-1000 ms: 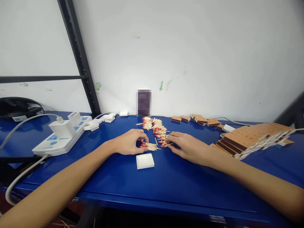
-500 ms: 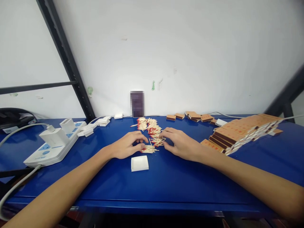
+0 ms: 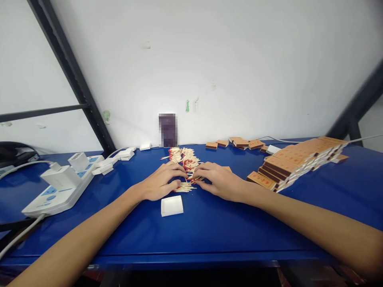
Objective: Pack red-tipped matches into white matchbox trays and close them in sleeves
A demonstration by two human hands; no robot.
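Note:
A heap of red-tipped matches (image 3: 186, 159) lies in the middle of the blue table (image 3: 209, 227). My left hand (image 3: 163, 181) and my right hand (image 3: 218, 180) rest on the table at the heap's near end, fingers curled inward and almost meeting. Between them they pinch a small bundle of matches (image 3: 184, 186). An open white matchbox tray (image 3: 171, 205) sits just in front of my left hand, untouched.
A stack of brown matchbox sleeves (image 3: 296, 161) fans out at the right, with a few loose ones (image 3: 239, 142) behind. A white power strip with chargers (image 3: 60, 185) and small white trays (image 3: 119, 156) lie at the left. A black shelf post (image 3: 74, 79) rises at the back left.
My hands have drawn closer together around the small bundle of matches. The view has shifted so everything sits a little further left and the table appears lower.

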